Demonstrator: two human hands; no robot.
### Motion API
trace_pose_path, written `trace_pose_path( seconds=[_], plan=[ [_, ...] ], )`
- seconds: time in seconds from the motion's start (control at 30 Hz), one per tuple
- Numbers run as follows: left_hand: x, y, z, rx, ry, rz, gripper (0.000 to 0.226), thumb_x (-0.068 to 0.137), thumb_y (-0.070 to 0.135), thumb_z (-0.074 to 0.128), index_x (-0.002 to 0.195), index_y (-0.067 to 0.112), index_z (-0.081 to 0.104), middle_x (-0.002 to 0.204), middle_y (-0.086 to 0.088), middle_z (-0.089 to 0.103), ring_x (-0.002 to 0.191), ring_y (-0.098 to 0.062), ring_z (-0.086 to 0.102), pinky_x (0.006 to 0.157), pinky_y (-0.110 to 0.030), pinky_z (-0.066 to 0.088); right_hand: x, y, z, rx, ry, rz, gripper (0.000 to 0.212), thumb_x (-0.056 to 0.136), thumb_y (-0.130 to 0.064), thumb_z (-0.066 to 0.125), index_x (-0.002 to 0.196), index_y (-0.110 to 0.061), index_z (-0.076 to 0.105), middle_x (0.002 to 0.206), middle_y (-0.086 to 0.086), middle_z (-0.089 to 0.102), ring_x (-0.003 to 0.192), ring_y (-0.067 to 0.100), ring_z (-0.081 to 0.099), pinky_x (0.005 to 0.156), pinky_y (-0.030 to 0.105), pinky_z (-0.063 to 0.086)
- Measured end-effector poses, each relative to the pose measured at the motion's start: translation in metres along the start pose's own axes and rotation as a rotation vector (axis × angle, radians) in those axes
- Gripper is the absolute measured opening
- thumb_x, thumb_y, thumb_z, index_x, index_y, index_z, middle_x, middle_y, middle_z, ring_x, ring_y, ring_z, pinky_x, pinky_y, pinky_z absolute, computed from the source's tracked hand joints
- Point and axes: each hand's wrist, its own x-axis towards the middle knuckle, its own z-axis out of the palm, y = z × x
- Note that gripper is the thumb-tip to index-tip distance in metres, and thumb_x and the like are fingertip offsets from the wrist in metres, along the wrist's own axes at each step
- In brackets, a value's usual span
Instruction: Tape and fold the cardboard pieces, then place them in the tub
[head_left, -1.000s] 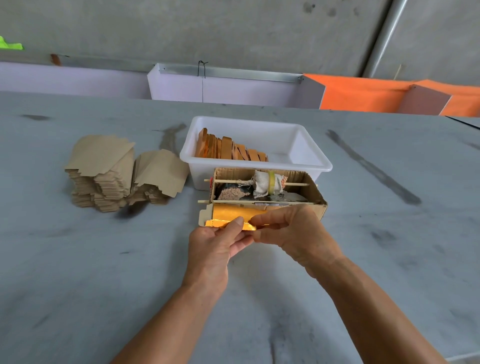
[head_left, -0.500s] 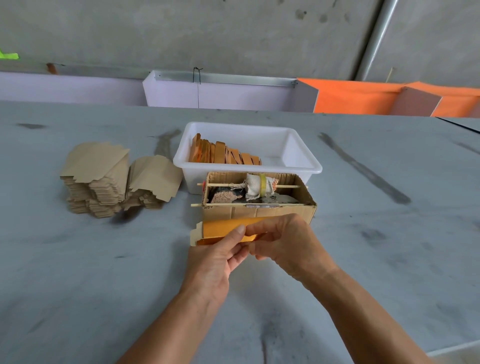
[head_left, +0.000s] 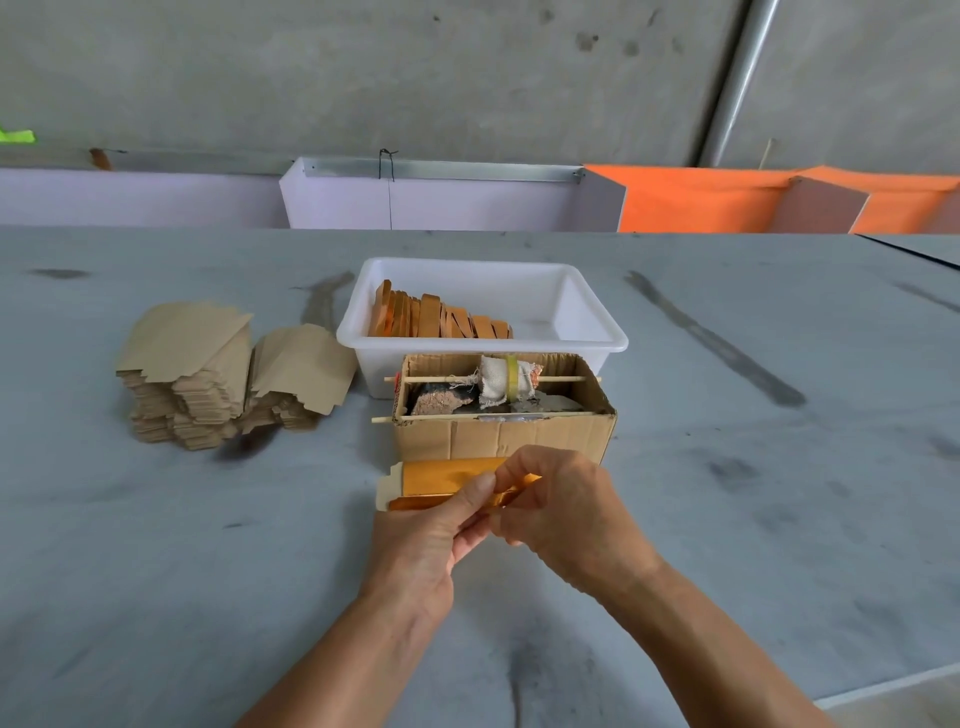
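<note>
Cardboard piece (head_left: 441, 480), faced in shiny orange with a pale tab at its left end, lay with its long axis running left to right, just in front of a brown cardboard box (head_left: 501, 434) and low over the counter (head_left: 182, 545). Both hands met at its right half: the left hand (head_left: 431, 535) pinched the near edge with thumb and fingers (head_left: 480, 486), and the right hand (head_left: 563, 512) curled over the right end, gripping it there. The left end stuck out free, away from both hands. The white tub (head_left: 597, 338) sat directly behind the box, so the piece would likely have to travel forward over the box to reach it; neither hand looked clearly nearer. Finished orange pieces (head_left: 434, 319) leaned in a row inside the tub's left side. A stack of plain brown blanks (head_left: 208, 374) rested well to the left. The counter was grey and scuffed with dark smears; a concrete wall rose behind.
</note>
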Motion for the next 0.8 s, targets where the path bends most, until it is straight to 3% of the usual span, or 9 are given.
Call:
trace_pose_path(
  seconds=[0.17, 0.3, 0.47, 0.63, 0.8],
  plan=[
    [0.001, -0.002, -0.002, 0.011, -0.016, 0.02, 0.03, 0.049, 0.001, 0.076, 0.077, 0.001, 0.068, 0.076, -0.017, 0.072, 0.065, -0.027, 0.071, 0.048, -0.027, 0.054, 0.0, 0.001, 0.0, -0.012, -0.014, 0.011, 0.021, 0.079, -0.015, 0.075, 0.077, -0.029, 0.059, 0.062, -0.01, 0.06, 0.06, 0.003, 0.059, 0.049, 0.01, 0.043],
    [0.0, -0.001, -0.002, 0.044, -0.082, 0.047, 0.013, 0.049, 0.002, 0.075, 0.058, 0.011, 0.074, 0.074, -0.015, 0.073, 0.065, -0.026, 0.071, 0.05, -0.028, 0.055, 0.002, 0.0, -0.001, -0.042, -0.029, 0.011, 0.027, 0.079, -0.016, 0.075, 0.074, -0.032, 0.054, 0.066, -0.007, 0.062, 0.064, 0.007, 0.061, 0.051, 0.012, 0.046],
    [0.001, -0.002, -0.004, 0.136, -0.087, 0.11, 0.024, 0.047, 0.0, 0.076, 0.07, 0.006, 0.072, 0.08, -0.02, 0.072, 0.072, -0.032, 0.071, 0.069, -0.042, 0.059, 0.004, 0.001, -0.006, 0.012, -0.097, 0.084, 0.018, 0.079, -0.015, 0.075, 0.083, -0.024, 0.06, 0.072, 0.004, 0.07, 0.063, 0.007, 0.064, 0.051, 0.016, 0.049],
    [0.0, -0.003, -0.005, 0.181, -0.079, 0.157, 0.022, 0.057, -0.009, 0.076, 0.061, 0.012, 0.074, 0.076, -0.015, 0.073, 0.07, -0.029, 0.071, 0.06, -0.035, 0.059, 0.0, 0.002, -0.001, 0.007, -0.033, 0.056, 0.016, 0.079, -0.014, 0.075, 0.085, -0.02, 0.061, 0.075, 0.005, 0.071, 0.068, 0.012, 0.067, 0.058, 0.019, 0.053],
    [-0.002, -0.001, -0.006, 0.179, -0.099, 0.16, 0.03, 0.061, -0.013, 0.073, 0.056, 0.017, 0.074, 0.07, -0.012, 0.073, 0.064, -0.025, 0.071, 0.053, -0.029, 0.056, -0.004, 0.005, 0.004, -0.026, 0.007, 0.014, 0.015, 0.081, -0.018, 0.073, 0.085, -0.024, 0.059, 0.077, 0.001, 0.069, 0.061, 0.007, 0.059, 0.046, 0.011, 0.04]
  ],
)
